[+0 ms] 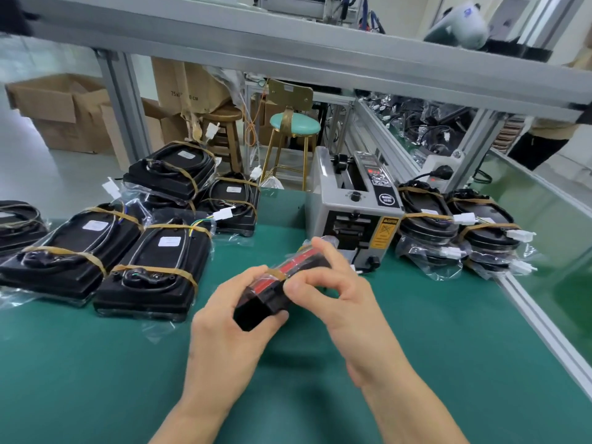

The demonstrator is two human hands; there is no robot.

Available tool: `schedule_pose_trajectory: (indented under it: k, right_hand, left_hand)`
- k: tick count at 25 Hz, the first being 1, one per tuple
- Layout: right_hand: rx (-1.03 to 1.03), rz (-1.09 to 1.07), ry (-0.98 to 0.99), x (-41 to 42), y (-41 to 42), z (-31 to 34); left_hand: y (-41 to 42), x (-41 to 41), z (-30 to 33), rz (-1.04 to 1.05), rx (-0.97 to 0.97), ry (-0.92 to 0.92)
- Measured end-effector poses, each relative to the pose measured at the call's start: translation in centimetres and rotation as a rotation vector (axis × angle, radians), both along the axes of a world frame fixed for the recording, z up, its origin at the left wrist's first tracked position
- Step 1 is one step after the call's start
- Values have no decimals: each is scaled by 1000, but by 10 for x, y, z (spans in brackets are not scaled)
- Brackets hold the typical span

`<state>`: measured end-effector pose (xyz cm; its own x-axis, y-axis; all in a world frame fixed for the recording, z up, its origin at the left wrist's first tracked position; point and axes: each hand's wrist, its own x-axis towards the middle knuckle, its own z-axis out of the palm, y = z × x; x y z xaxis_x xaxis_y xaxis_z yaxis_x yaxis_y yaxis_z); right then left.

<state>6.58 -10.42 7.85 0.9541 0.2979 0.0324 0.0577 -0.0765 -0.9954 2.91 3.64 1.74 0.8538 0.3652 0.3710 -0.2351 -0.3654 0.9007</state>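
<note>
I hold a black plastic unit (256,307) with a red strip along its edge, raised on edge above the green mat (96,379). My left hand (224,328) grips its near end from below. My right hand (333,283) pinches a band of brown tape (278,273) on its upper side, thumb and forefinger curled. The far end of the unit points toward the grey tape dispenser machine (349,203).
Several black units bound with brown tape, some in clear bags, lie stacked at the left (153,267) and at the right (461,225). An aluminium frame rail (544,318) borders the mat on the right. Stools (294,123) and cardboard boxes (57,104) stand behind.
</note>
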Motion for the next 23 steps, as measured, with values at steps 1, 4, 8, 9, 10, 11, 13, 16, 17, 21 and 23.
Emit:
schedule_pose_trajectory:
  k: [1, 4, 8, 9, 10, 11, 13, 16, 17, 21, 23]
  right_hand:
    - [-11, -21, 0, -3, 1, -3]
    - [20, -52, 50, -5, 4, -8]
    - [30, -59, 57, -6, 8, -10]
    - [19, -60, 60, -6, 9, -9]
    - [4, -60, 57, -6, 10, -9]
    - [-13, -64, 48, -6, 11, -9]
    - [-46, -73, 25, -7, 12, -10]
    - [-86, -107, -5, -6, 13, -12]
    - [-100, -117, -16, -6, 14, -13]
    - [-136, -147, -41, -8, 17, -14]
    - [-145, -153, -52, -9, 17, -15]
  left_hand:
    - [-3, -1, 2, 15, -7, 8]
    - [-8, -4, 5, 37, -23, 17]
    - [-11, -5, 5, 59, -32, 32]
    - [-11, -6, 6, 66, -34, 33]
    - [-12, -6, 6, 71, -35, 34]
    - [-12, -6, 6, 72, -36, 33]
    - [-13, -6, 7, 67, -38, 26]
    - [-13, -6, 7, 67, -37, 19]
    - [-12, -6, 6, 67, -40, 18]
    - [-12, -6, 6, 70, -49, 13]
    - [-12, -6, 6, 66, -52, 14]
